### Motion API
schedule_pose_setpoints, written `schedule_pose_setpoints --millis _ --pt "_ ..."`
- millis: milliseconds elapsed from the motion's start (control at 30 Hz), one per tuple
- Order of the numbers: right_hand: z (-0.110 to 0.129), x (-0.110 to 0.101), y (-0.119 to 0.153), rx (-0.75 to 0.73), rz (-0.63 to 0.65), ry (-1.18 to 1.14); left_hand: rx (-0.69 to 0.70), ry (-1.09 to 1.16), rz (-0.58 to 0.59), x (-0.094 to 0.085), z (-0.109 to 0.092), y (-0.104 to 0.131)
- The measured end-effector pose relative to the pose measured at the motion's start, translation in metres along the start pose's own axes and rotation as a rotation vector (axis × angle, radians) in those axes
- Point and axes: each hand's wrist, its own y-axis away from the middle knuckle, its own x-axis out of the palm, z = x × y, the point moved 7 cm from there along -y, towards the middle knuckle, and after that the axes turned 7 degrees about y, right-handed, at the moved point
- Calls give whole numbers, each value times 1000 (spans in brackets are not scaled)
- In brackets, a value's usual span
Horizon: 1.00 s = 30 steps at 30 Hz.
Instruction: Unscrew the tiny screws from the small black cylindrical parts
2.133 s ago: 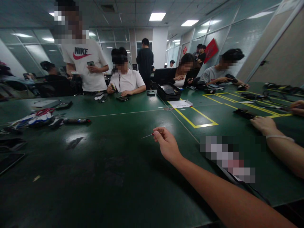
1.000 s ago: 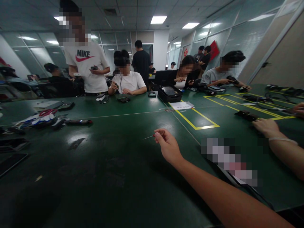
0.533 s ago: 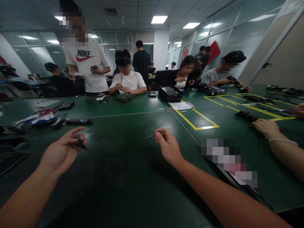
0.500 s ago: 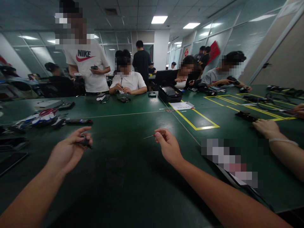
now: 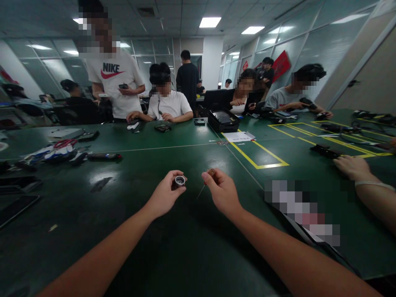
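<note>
My left hand (image 5: 163, 196) is closed around a small round part (image 5: 180, 181) with a silvery rim and a dark hollow face turned toward me. Just to the right, my right hand (image 5: 225, 193) grips a small screwdriver (image 5: 202, 191) by its reddish handle. Its thin metal shaft slants down and left, apart from the round part. Most of the handle is hidden by my fingers. Both hands are above the dark green table (image 5: 148, 247).
Gloves and red-handled tools (image 5: 58, 152) lie at left, beside a dark pen-like tool (image 5: 104, 157). A black bin (image 5: 223, 122) stands at the back behind yellow tape (image 5: 272, 166). Another person's hand (image 5: 352, 167) rests at right by a black object (image 5: 326, 151). Several people sit or stand opposite.
My left hand has moved right with the round part, close to my right hand, and turned its hollow face toward me. The screwdriver's tip now points lower.
</note>
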Motion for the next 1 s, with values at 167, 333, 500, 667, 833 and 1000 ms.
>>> schedule_pose_setpoints --millis 167,333,500,667,833,1000 --pt "3 -2 2 -25 -9 -19 81 -235 47 0 8 7" --pt "5 -5 5 -31 -50 -106 83 -320 3 -7 13 12" --pt "2 0 9 -63 -16 -114 109 -333 -6 -8 13 11" --pt "0 7 10 -85 48 -30 96 -313 6 -6 17 11" --pt "6 3 9 -98 28 71 94 -331 -7 -7 17 12" --pt "15 -5 7 -123 -30 341 102 -350 -23 -8 11 14"
